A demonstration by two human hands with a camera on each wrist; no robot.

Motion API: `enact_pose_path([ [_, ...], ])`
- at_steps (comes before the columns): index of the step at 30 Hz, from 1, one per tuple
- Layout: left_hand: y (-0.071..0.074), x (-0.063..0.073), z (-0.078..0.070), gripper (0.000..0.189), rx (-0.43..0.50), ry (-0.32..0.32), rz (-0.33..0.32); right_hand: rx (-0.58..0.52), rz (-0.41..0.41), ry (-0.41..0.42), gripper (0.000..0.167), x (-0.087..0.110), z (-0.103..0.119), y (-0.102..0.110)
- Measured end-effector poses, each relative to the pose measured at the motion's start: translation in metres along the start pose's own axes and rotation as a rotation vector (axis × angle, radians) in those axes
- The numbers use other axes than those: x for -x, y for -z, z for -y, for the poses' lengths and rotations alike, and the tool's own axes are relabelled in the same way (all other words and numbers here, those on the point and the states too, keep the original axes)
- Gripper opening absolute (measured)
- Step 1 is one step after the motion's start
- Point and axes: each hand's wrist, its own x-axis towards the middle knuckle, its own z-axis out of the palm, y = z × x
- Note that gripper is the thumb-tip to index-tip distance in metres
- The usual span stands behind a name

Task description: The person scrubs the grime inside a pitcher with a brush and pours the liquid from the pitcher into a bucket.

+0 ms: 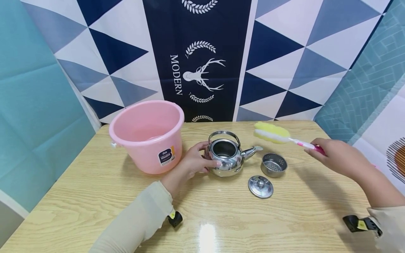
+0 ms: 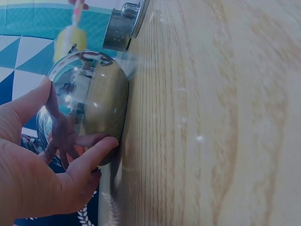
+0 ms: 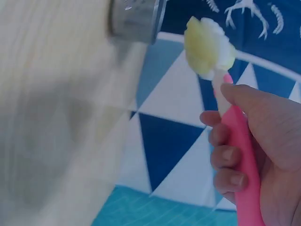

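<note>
A small shiny steel teapot (image 1: 229, 166) stands lidless on the table, its spout pointing right and its hoop handle upright. My left hand (image 1: 197, 161) holds its left side, with thumb and fingers spread around the round body (image 2: 101, 101). In my right hand (image 1: 340, 157) is a sponge brush (image 1: 272, 134), gripped by its pink handle (image 3: 242, 160). The brush's yellow and white head is raised above the table, to the right of the teapot and apart from it. Below that head sits a perforated steel strainer (image 1: 274, 166), with the knobbed teapot lid (image 1: 261, 187) in front of it.
A pink bucket (image 1: 147, 142) stands at the back left, close to my left forearm. Behind the wooden table (image 1: 227, 221) hangs a patterned cloth (image 1: 202, 31) in blue, white and black.
</note>
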Motion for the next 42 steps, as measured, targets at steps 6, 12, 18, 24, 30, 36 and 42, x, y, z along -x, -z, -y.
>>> enact_pose_path([
  [6, 0.000, 0.000, 0.000, 0.087, 0.007, 0.004, 0.002, 0.169, -0.101, 0.051, 0.026, -0.007, 0.022, 0.018],
  [12, -0.001, -0.001, -0.002, 0.087, 0.001, 0.010, 0.000, 0.300, -0.148, 0.092, 0.027, -0.019, 0.044, 0.042],
  [18, 0.000, -0.003, -0.001, 0.088, -0.012, 0.013, -0.001, 0.393, -0.093, 0.146, 0.017, -0.041, 0.074, 0.062],
  [24, 0.003, -0.003, -0.001, 0.089, -0.011, 0.021, -0.003, 0.516, -0.097, 0.264, 0.014, -0.064, 0.105, 0.071],
  [30, 0.002, -0.001, -0.001, 0.088, 0.008, 0.016, 0.005, 0.650, -0.106, 0.383, 0.020, -0.084, 0.124, 0.074],
  [36, 0.001, 0.000, -0.002, 0.088, 0.004, 0.018, -0.002, 0.703, -0.070, 0.468, 0.020, -0.102, 0.132, 0.072],
  [42, 0.001, 0.001, -0.002, 0.088, 0.014, 0.026, 0.005, 0.638, 0.057, 0.470, 0.023, -0.108, 0.150, 0.075],
])
